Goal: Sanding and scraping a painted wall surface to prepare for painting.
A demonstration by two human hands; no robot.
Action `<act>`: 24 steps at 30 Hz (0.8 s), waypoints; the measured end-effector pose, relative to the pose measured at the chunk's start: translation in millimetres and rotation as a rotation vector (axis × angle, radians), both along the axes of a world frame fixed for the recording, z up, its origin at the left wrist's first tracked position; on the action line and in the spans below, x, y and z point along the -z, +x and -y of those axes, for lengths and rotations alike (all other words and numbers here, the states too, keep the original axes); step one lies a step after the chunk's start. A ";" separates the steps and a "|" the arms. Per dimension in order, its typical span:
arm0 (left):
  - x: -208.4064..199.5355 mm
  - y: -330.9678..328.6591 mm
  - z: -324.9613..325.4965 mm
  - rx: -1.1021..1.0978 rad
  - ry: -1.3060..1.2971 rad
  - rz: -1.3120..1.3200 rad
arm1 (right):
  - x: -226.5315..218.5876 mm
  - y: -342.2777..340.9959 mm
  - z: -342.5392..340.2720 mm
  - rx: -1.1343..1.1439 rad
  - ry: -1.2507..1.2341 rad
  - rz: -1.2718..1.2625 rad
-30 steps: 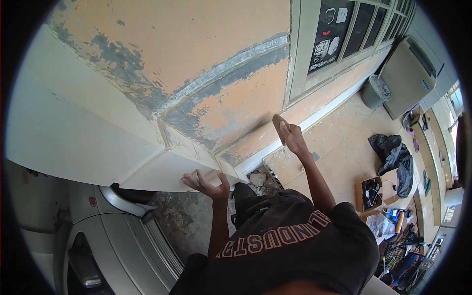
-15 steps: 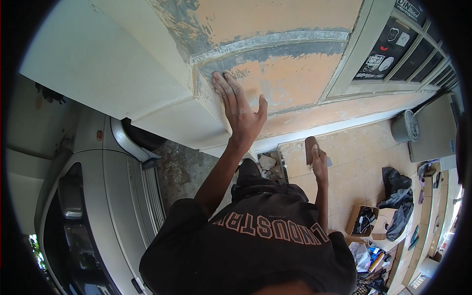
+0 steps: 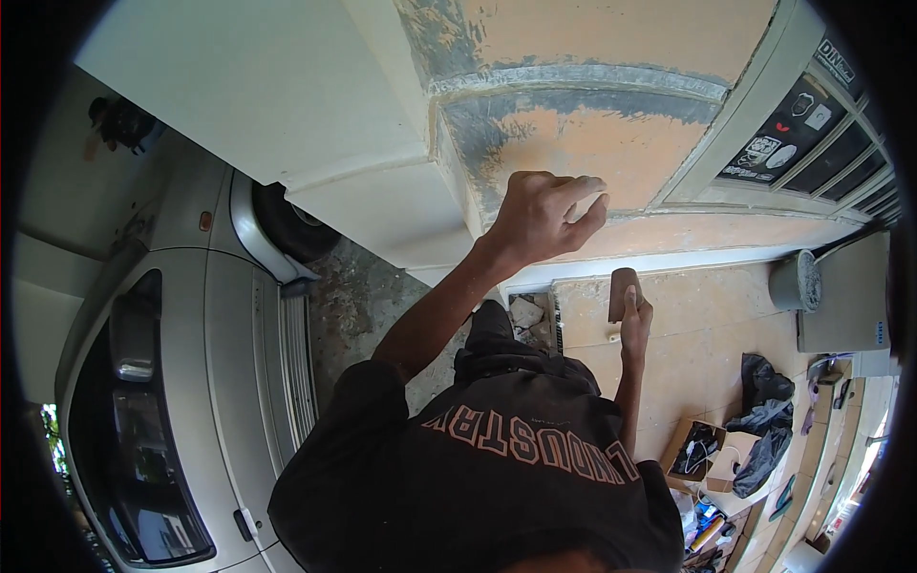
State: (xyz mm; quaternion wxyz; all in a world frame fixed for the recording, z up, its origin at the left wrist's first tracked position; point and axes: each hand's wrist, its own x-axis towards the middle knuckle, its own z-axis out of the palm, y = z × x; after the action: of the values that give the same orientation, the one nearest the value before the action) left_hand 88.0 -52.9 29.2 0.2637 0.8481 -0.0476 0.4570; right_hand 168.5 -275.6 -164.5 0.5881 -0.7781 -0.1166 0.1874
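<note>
A wall panel (image 3: 592,143) with peach-orange and grey patches fills the top of the view. My left hand (image 3: 544,215) is in front of its lower part, with fingers bent, the thumb apart from them and nothing visible between. I cannot tell whether it touches the wall. Lower and to the right, over the tiled floor, my right hand (image 3: 637,320) grips a flat brown rectangular block (image 3: 622,294), thumb along its face. Something small and pale (image 3: 613,336) shows beside that hand; its kind is unclear.
A silver car (image 3: 220,353) stands close on the left. White wall blocks (image 3: 373,210) jut out beside the panel. To the right are a glazed door (image 3: 793,143), a grey bucket (image 3: 798,282), a cardboard box (image 3: 693,449) and black plastic bags (image 3: 764,420). Rubble (image 3: 527,313) lies near my feet.
My left hand has come off the wall's upper left patch, moved right and down, and its flat fingers have curled. My right hand keeps hold of the brown block. The view has shifted somewhat.
</note>
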 end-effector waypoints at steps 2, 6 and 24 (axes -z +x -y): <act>-3.0 -15.2 -0.6 0.007 0.025 0.040 | -2.2 -2.1 -4.0 0.078 0.084 0.016; -2.5 -55.0 -1.7 -0.057 0.032 0.128 | -31.9 -11.5 -27.1 0.029 0.065 0.194; 42.3 -74.6 -75.5 -0.960 0.491 0.314 | -160.4 -21.3 -208.2 -0.163 0.325 1.307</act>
State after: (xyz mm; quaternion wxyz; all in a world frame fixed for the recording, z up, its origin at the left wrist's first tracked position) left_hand 13.4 22.6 -13.1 -0.1895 0.7329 0.2000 0.6220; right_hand 147.3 -67.4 -4.1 0.4903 -0.6217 -0.5334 -0.2977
